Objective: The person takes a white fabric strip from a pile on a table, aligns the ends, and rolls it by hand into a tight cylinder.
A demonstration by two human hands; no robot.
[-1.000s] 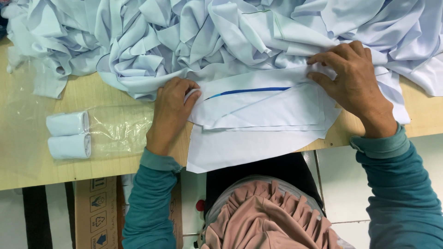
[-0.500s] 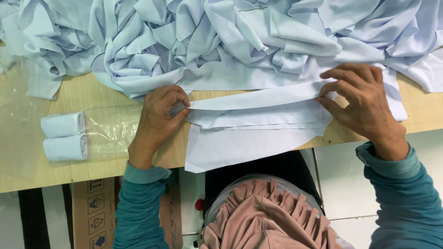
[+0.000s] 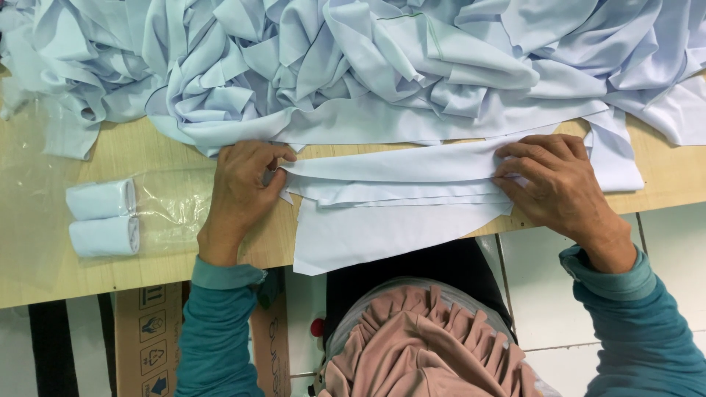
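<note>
A pale blue cloth piece (image 3: pixel 390 184) lies folded into a long narrow band on the wooden table (image 3: pixel 132 151), its lower part hanging over the front edge. My left hand (image 3: pixel 243 184) pinches the band's left end with thumb and fingers. At the right end my right hand (image 3: pixel 551 180) presses down on the folded layers with curled fingers. Both sleeves are teal.
A big heap of crumpled pale blue cloth (image 3: pixel 368 66) fills the table's far side. Two rolled white cloth bundles (image 3: pixel 103 217) lie in a clear plastic bag (image 3: pixel 165 206) at the left. A cardboard box (image 3: pixel 147 334) stands under the table on a white tiled floor.
The cloth has been folded narrower, hiding the dark blue line seen before. My hands have moved apart to the band's two ends and a little toward me.
</note>
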